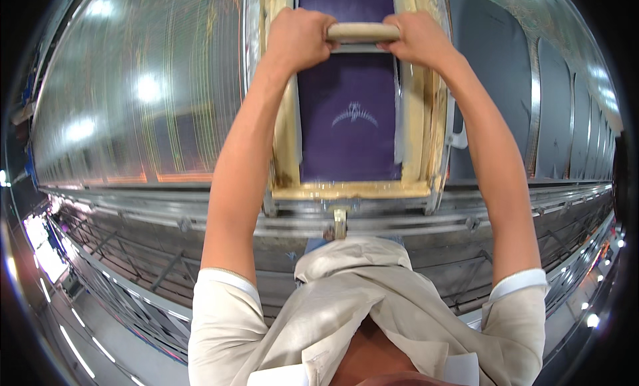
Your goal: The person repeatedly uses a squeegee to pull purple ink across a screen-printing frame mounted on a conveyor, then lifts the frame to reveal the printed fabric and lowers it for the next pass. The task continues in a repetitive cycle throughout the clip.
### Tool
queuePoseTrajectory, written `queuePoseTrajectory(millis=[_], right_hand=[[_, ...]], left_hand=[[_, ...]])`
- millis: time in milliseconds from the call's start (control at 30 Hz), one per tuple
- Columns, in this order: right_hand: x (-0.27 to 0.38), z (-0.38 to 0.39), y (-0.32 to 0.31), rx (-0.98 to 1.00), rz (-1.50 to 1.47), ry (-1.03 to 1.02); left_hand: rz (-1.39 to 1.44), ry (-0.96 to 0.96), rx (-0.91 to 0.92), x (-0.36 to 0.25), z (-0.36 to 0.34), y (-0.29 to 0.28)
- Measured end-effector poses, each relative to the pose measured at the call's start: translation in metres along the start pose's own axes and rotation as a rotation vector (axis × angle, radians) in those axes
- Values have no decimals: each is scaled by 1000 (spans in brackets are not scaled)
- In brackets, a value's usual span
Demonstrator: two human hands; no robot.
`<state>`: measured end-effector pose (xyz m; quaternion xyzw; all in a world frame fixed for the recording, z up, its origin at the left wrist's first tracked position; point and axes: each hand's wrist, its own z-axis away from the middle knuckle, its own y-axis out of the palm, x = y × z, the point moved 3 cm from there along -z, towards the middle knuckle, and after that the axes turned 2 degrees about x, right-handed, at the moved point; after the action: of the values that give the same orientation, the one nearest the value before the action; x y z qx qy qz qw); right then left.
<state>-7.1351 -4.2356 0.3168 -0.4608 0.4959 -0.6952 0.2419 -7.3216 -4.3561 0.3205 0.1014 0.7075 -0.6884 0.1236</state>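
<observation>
Both arms reach forward over a screen-printing frame (353,189), its edges yellowed and worn. Across its dark purple mesh (349,150) lies a squeegee (363,32) with a pale rounded handle. My left hand (299,36) is closed round the handle's left end. At the other end, my right hand (421,38) grips it the same way. Nearer to me, a small light design (355,114) of a curved arc with a figure in the middle shows on the mesh. The squeegee's lower edge is partly hidden under the handle and fingers.
A long shiny table surface (133,120) with glossy reflections stretches to the left. Several dark grey panels (489,93) lie in a row on the right. A metal rail (166,209) runs along the near edge, and a small metal bracket (339,221) sits below the frame.
</observation>
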Motion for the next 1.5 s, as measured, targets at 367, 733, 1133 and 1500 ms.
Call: queuePoseTrajectory(millis=[367,733,1133,1500], right_hand=[[97,175,51,42,-18,-90],[-30,-64,-44,-45,88,-5],[-132,-203,-55,-10,20,44],[-26,-38,-13,-10,71,13]], left_hand=[[48,22,83,-96,184,11],[-122,67,-27,33,-76,-28],[-173,-41,12,113,-211,-13],[-74,-5,-39,16,-43,-5]])
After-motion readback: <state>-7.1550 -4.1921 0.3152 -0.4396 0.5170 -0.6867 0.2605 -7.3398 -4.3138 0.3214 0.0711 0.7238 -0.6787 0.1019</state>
